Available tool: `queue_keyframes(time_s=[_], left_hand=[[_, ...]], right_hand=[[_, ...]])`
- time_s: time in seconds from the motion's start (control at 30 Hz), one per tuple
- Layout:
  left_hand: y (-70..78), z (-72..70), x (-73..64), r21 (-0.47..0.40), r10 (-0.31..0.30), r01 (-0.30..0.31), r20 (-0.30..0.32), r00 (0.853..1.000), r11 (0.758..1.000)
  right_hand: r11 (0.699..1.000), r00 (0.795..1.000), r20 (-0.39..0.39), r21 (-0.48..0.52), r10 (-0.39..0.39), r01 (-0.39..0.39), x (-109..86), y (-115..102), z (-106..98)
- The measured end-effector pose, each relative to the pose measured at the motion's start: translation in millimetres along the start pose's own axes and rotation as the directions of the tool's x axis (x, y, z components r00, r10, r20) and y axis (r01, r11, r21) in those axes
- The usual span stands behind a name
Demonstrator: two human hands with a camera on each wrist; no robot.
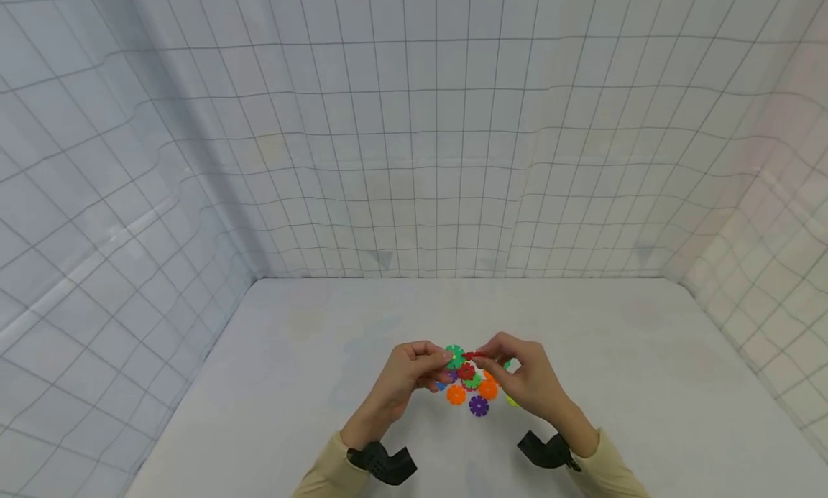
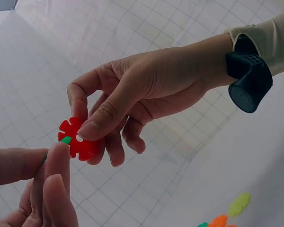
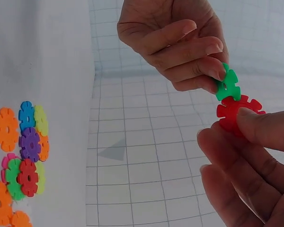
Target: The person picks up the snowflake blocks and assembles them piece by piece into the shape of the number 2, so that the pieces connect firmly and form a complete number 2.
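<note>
My left hand (image 1: 410, 372) pinches a green notched plastic disc (image 1: 456, 356) by its edge. Opposite it, my right hand (image 1: 524, 376) pinches a red notched disc (image 1: 471, 356) between thumb and fingers. Both discs are held up above the table, and their rims meet. In the right wrist view the green disc (image 3: 231, 87) stands at the upper edge of the red disc (image 3: 229, 116). From the left wrist, the green disc (image 2: 66, 140) shows nearly edge-on across the flat face of the red one (image 2: 80, 150), with much of it hidden by the left fingers.
Below the hands, several loose discs lie in a cluster on the white table (image 1: 291, 412), among them an orange disc (image 1: 456, 395), a purple disc (image 1: 479, 406) and another red disc (image 1: 466, 371). Some overlap. White gridded curtains (image 1: 414, 160) enclose the table's back and sides.
</note>
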State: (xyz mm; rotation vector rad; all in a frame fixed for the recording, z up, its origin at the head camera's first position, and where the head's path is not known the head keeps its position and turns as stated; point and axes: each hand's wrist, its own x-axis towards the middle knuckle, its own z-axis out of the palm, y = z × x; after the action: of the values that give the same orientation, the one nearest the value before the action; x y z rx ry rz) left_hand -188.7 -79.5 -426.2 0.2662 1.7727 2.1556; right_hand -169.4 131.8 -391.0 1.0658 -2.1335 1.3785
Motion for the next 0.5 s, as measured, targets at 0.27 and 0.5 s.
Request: queue_keyframes(time_s=[0.27,0.5], left_hand=[[0.1,2.7,-2.1,0.026,0.023,-0.022,-0.047,0.999,0.999],[0.4,1.3,-2.6,0.038,0.034,-0.032,-0.05,0.998,0.999]], right_hand=[[0.994,0.994,-0.01,-0.025,-0.111,0.111,-7.2,15,5],[0.993,0.993,0.004,-0.01,-0.12,0.12,-15.7,33,10]])
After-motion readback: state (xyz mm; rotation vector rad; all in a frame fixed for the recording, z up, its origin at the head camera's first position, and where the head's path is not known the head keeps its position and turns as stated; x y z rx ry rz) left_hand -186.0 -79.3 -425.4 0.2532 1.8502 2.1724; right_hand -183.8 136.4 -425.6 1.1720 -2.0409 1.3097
